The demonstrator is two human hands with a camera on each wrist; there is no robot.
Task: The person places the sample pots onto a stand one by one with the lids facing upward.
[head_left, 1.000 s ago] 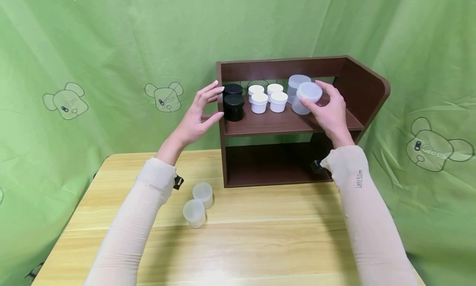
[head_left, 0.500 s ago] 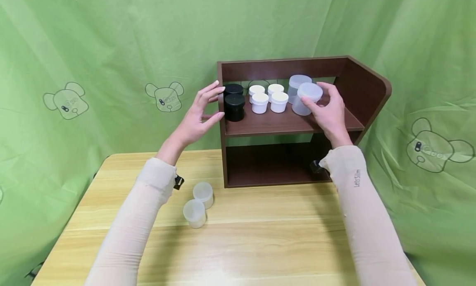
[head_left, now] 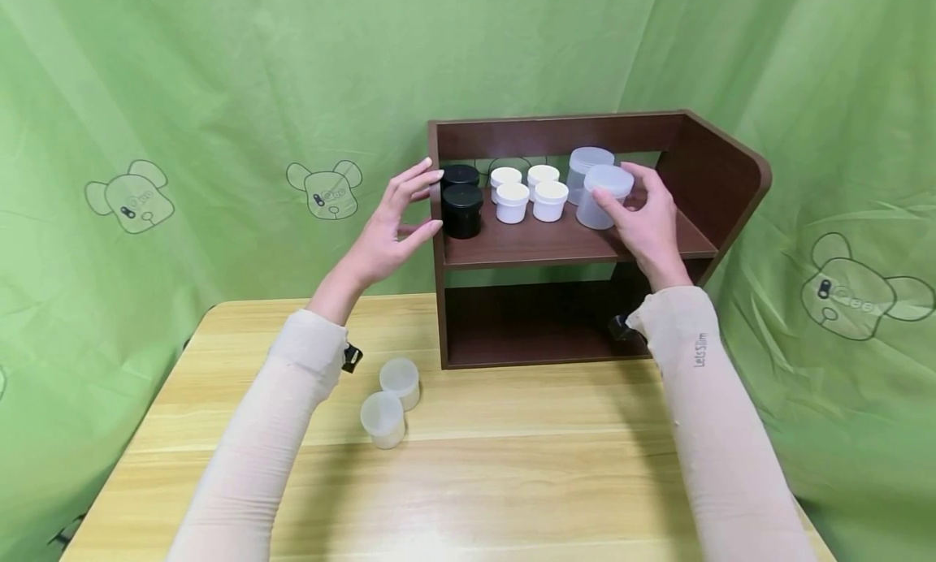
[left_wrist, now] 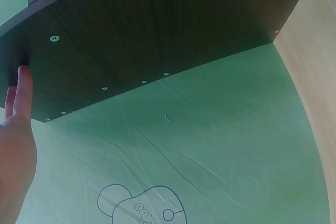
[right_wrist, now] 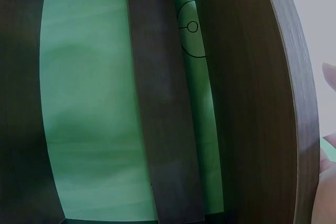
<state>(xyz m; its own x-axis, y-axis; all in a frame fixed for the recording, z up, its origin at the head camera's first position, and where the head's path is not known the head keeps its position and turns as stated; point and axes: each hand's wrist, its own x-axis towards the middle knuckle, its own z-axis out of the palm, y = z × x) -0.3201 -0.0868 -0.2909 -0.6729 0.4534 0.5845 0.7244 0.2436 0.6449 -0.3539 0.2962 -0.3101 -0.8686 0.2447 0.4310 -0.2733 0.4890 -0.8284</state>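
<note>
In the head view my right hand (head_left: 649,221) grips a translucent lidded jar (head_left: 595,210) between thumb and fingers, upright at the right part of the upper shelf (head_left: 526,245). A second translucent jar (head_left: 582,168) stands behind it. My left hand (head_left: 387,225) rests its fingertips against the left side panel of the brown shelf unit, fingers spread and gently bent. Beside that panel, two black jars (head_left: 462,214) stand one behind the other. In the left wrist view, fingers (left_wrist: 22,95) touch the panel (left_wrist: 157,19). The right wrist view shows only a sliver of hand (right_wrist: 326,192); the jar is hidden.
Several small white jars (head_left: 511,207) stand in two rows mid-shelf. Two frosted cups (head_left: 383,420) sit on the wooden table (head_left: 512,464), left of the unit. The lower shelf (head_left: 526,335) lies under the jars. Green cloth (head_left: 219,58) hangs behind.
The translucent jar in my right hand has gone from slightly tilted to upright and sits a touch lower. My left hand stays at the side panel.
</note>
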